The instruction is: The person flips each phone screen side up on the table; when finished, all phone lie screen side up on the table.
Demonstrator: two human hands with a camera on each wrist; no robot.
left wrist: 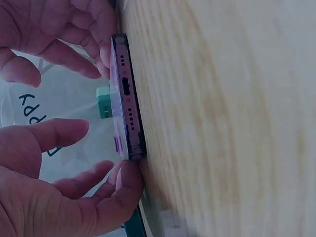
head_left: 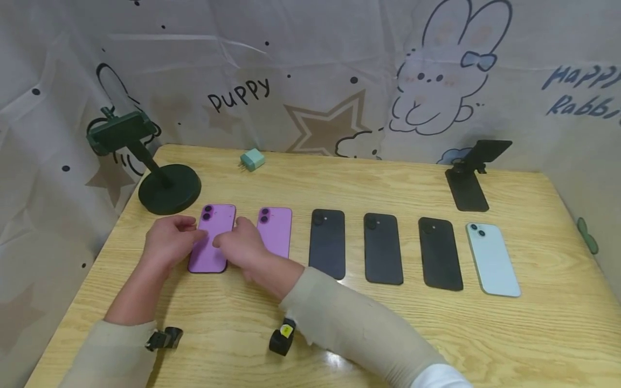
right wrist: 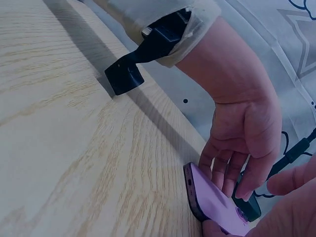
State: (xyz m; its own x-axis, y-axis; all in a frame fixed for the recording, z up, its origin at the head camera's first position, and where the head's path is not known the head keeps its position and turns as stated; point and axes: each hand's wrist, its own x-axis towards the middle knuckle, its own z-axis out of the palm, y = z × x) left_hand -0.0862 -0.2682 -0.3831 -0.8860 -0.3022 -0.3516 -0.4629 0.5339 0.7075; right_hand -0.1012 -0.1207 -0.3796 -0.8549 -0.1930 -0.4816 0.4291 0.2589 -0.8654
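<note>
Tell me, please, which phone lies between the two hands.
The leftmost purple phone, with the left hand and right hand at its sides; the other five phones all lie farther right.

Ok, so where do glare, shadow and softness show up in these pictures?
Head view: a small bright glare spot on the table beside the right sleeve; left wrist view: dim and bluish, table grain soft, though the pink phone's port end is readable; right wrist view: a dark diagonal shadow runs across the table toward that phone.
</note>
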